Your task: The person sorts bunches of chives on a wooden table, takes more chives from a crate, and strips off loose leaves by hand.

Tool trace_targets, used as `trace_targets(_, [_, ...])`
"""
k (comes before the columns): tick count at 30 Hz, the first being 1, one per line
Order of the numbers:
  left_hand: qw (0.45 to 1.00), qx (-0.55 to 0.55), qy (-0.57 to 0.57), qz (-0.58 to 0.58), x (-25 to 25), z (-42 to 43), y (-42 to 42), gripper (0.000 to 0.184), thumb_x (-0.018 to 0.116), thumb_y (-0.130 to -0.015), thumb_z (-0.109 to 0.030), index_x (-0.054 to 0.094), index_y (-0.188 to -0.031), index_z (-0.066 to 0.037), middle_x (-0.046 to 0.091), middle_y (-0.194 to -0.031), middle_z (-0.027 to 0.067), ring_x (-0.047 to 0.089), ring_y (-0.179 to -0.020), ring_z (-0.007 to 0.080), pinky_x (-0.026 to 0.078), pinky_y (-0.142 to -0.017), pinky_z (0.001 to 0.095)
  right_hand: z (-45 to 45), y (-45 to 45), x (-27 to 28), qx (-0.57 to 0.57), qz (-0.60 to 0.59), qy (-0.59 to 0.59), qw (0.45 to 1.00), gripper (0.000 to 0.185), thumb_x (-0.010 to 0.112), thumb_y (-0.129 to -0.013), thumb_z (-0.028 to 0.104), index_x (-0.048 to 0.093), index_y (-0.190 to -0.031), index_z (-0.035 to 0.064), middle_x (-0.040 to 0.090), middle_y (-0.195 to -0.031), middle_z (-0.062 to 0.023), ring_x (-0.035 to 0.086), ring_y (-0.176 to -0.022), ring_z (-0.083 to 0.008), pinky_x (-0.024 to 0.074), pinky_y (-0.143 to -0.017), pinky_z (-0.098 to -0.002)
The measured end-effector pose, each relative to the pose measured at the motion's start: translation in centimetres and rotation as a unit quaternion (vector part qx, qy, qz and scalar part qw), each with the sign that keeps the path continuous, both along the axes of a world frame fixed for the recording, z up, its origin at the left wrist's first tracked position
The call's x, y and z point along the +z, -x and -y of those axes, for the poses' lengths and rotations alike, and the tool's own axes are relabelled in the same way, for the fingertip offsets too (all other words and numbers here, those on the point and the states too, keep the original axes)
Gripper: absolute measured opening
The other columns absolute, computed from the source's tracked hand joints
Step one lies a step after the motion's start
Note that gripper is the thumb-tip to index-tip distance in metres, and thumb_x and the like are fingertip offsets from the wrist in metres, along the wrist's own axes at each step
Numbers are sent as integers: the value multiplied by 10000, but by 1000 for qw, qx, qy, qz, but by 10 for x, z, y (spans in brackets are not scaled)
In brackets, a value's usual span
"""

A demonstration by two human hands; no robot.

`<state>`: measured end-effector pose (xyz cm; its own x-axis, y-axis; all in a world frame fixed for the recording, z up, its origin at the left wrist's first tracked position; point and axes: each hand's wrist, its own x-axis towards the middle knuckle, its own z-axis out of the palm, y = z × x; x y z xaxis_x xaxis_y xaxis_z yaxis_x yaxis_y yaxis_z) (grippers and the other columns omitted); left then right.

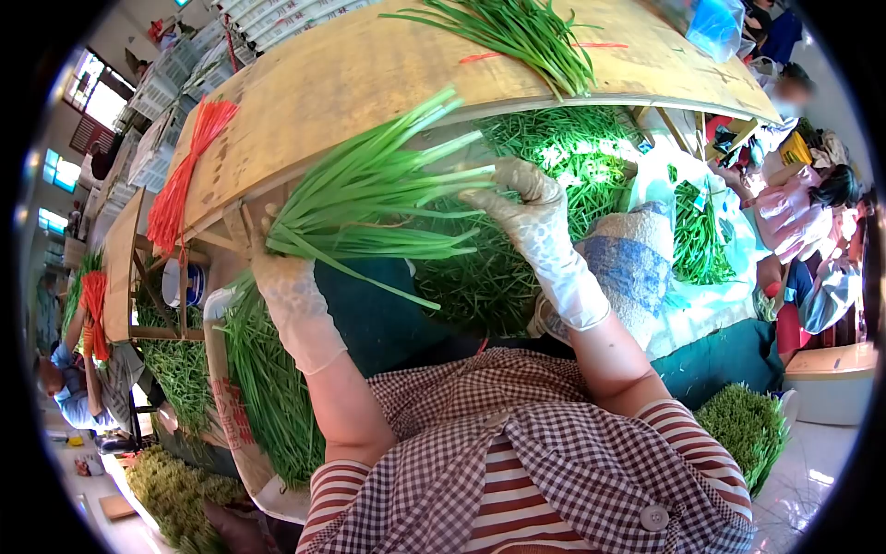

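My left hand (281, 268), in a thin pale glove, is closed around a bunch of long green stalks (369, 189), which fans out up and to the right with its pale ends apart. At those pale ends is my right hand (526, 198), also gloved, its thumb and fingers curved towards the stalk tips. Whether it pinches a stalk is too small to tell. Another green bunch (526, 37) lies on the wooden table (341, 69) across a red strip (480, 57). Red ties (189, 175) hang over the table's left edge.
Loose greens fill a container (217, 369) at left and lie in a heap (577, 166) below the table. A plastic bag (738, 231) with greens is at right. Other people (798, 217) sit at right, and a person (74, 388) at far left.
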<state>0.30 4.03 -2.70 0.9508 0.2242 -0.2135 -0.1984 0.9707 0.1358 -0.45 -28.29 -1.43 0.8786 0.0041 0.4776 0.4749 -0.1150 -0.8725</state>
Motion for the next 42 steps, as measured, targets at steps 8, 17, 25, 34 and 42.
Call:
trace_targets(8, [1000, -19, 17, -11, -6, 11, -7, 200, 435, -970, -198, 569, -907, -64, 669, -907, 116, 638, -899, 279, 500, -855, 552, -4, -17, -8, -64, 330, 371, 866, 184, 642, -805, 238, 681, -969, 162, 679, -911, -58, 637, -663, -223, 495, -611, -343])
trace_targets(17, [999, 28, -30, -26, 23, 23, 2, 289, 410, -983, -256, 524, -808, -56, 623, -811, 114, 633, -896, 296, 480, -925, 557, 20, -19, -10, -110, 392, 275, 871, 51, 636, -756, 74, 630, -794, 107, 667, -780, -75, 649, -731, -212, 532, -711, -371])
trace_targets(25, [989, -11, -79, 127, -2, -26, -5, 303, 364, -989, -218, 572, -903, -16, 659, -960, 148, 584, -1065, 326, 423, -970, 585, 56, -10, -31, -73, -132, 34, 988, 188, 696, -840, 195, 679, -962, 52, 706, -881, -98, 676, -758, -204, 539, -686, -311])
trace_targets(34, [999, 16, -38, 17, 2, 3, 0, 274, 467, -965, -243, 523, -786, -44, 645, -878, 147, 599, -982, 379, 477, -903, 586, 14, -19, -18, 135, -339, -275, 889, 226, 681, -864, 170, 668, -980, -24, 702, -908, -93, 640, -710, -128, 551, -697, -219])
trace_targets(42, [999, -26, -5, 33, -3, 1, -1, 285, 442, -976, -248, 532, -791, -51, 650, -861, 130, 635, -878, 298, 520, -847, 526, 1, -1, -7, 136, -340, -203, 908, 397, 671, -879, 310, 646, -1085, -28, 706, -928, -104, 666, -693, -156, 545, -652, -249])
